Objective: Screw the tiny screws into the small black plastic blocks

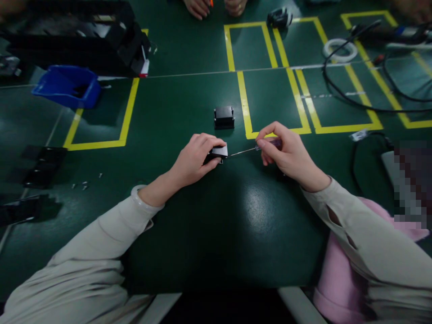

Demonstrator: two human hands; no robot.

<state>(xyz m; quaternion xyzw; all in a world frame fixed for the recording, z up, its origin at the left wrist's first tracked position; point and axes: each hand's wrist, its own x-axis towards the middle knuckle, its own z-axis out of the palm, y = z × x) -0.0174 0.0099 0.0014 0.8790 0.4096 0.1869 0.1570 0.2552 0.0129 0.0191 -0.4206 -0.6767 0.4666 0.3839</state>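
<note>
My left hand (195,161) is closed around a small black part with a pale top face (220,150), which it holds down on the green table (216,216). Between thumb and fingers my right hand (282,153) grips a screwdriver (248,150) by its dark handle. The thin shaft points left, and its tip meets the right end of the held part. My fingers cover much of that part. Just beyond my left hand stands a black box-shaped piece (224,117) with small screws at its sides.
A blue bin (69,86) sits at the left, before black trays (77,45). Loose screws (84,185) and black parts (45,166) lie nearer me. Across the table are another person's hands (216,6). To the right are a tape roll (340,50), a black cable (351,101) and pink cloth (340,279).
</note>
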